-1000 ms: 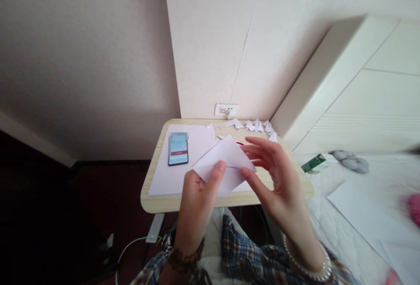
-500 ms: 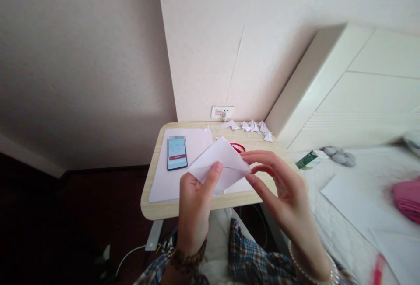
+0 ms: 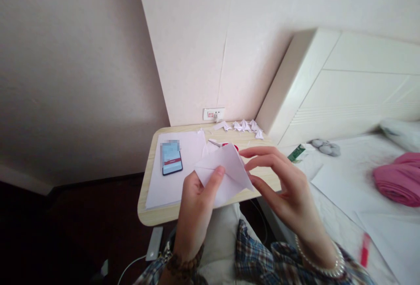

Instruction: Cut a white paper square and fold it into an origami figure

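Note:
A folded square of white paper is held up above the front of the small table, with a crease line running across its face. My left hand pinches it, thumb flat on the near face and fingers behind. At the paper's right edge, my right hand has thumb and fingertips closed around the side, some fingers partly hidden behind it. Just beyond the paper lie scissors with red handles, partly covered by it.
On the table, a phone rests on white paper sheets. Several small folded paper pieces line the back right, below a wall socket. A bed at right bears paper, a pink cloth and a red item.
The view has swung right, so the table appears further left. The held paper has turned and tilted in my hands, and more of the scissors shows.

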`<state>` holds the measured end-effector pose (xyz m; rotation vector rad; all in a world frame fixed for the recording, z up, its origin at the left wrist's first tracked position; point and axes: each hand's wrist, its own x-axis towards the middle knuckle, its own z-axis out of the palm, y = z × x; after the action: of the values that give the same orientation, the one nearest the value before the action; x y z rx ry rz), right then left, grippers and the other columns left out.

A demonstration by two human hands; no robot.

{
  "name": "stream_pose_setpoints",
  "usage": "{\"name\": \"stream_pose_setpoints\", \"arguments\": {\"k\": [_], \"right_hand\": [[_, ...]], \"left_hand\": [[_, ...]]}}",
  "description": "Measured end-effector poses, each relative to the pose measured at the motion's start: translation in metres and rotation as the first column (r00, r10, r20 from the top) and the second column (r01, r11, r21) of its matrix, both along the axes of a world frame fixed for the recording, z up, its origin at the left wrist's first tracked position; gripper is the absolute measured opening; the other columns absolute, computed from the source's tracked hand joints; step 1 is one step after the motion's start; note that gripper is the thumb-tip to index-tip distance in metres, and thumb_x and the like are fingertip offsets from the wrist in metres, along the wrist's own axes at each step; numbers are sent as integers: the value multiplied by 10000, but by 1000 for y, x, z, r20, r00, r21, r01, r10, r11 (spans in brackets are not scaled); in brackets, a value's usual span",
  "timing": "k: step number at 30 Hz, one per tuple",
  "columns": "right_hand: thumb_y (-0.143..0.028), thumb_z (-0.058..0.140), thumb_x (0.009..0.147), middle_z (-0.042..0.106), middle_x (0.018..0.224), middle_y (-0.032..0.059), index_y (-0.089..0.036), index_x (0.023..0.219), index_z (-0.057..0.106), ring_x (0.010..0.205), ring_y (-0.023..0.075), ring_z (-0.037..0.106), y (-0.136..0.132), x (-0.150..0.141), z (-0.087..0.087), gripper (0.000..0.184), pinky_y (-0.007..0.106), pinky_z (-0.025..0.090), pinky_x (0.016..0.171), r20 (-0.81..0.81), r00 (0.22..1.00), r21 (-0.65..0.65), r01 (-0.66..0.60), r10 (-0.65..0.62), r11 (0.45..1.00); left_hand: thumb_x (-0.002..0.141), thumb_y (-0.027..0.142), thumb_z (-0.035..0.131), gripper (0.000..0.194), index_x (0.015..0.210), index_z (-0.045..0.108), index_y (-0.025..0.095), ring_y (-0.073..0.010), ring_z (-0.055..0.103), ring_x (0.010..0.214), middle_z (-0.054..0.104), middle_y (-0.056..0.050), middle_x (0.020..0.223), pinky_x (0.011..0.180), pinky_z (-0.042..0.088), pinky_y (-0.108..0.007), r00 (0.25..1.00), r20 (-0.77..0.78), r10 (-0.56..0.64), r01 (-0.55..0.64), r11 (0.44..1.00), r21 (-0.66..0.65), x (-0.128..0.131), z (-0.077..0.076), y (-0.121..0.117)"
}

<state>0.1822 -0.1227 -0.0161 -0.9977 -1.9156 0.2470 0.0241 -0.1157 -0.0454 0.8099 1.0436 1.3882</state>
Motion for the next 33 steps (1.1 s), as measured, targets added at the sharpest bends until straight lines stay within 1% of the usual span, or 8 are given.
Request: {"name": "stream_pose_setpoints", "arguments": {"k": [4,7,10,13,16,23,27,33], "right_hand": [[-107,615,919,642,1203,62,-262,1140,597,1123,195,607,3,6,1,270,361,533,956,53,997,107,-55,50,993],[-103,608,925,623,1230,51,-264,1057,646,1115,192,591,10,9,0,211,355,539,924,159,984,119,-105,86,987],[-152,616,935,624,1225,46,-267,1004,669,1131,207,590,19,7,-2,145,385,532,930,175,976,109,-153,133,982],[-230,622,947,645,1180,39,-261,949,686,1117,198,600,27,0,-7,71,369,522,927,105,978,97,-191,180,977],[-287,637,941,660,1149,29,-247,894,696,1098,182,606,31,-8,-14,86,347,506,932,-27,973,43,-226,228,973],[-214,724,879,676,1070,-1,-223,815,693,1038,145,608,34,-16,-25,72,284,480,926,-298,932,-121,-249,204,961],[-202,725,877,686,1033,-25,-224,772,651,972,122,613,33,-17,-26,130,252,469,876,-374,913,-178,-244,164,953],[-208,711,887,690,938,-61,-235,767,611,909,91,611,30,-15,-27,159,214,449,805,-393,915,-225,-192,91,955]], "left_hand": [[815,325,754,239,981,803,160,-193,717,822,813,-50,900,707,536,-217,999,-23,-38,39,999,21,0,0,-2],[828,350,745,252,991,807,168,-188,705,776,809,-47,872,669,536,-220,999,-34,-42,43,999,22,-3,-5,-4],[845,353,727,241,1000,807,185,-187,700,802,806,-38,877,685,534,-219,999,-40,-5,6,1000,22,-6,-12,-6],[863,356,706,230,985,810,191,-183,697,810,802,-36,891,706,532,-222,998,-49,40,-39,999,23,-10,-17,-9],[863,377,702,243,954,814,180,-183,698,757,799,-47,869,668,534,-233,996,-64,64,-63,998,18,-12,-20,-11],[882,398,680,238,939,811,208,-172,714,779,803,-24,842,726,561,-222,987,-116,108,-101,993,66,-8,-22,-14],[910,384,641,252,894,813,201,-154,703,721,793,-17,776,681,556,-197,971,-215,103,-86,993,84,-4,-22,-14],[838,383,700,233,850,799,172,-184,729,728,786,-39,753,666,578,-219,957,-272,103,-97,995,34,3,-21,-11]]}}
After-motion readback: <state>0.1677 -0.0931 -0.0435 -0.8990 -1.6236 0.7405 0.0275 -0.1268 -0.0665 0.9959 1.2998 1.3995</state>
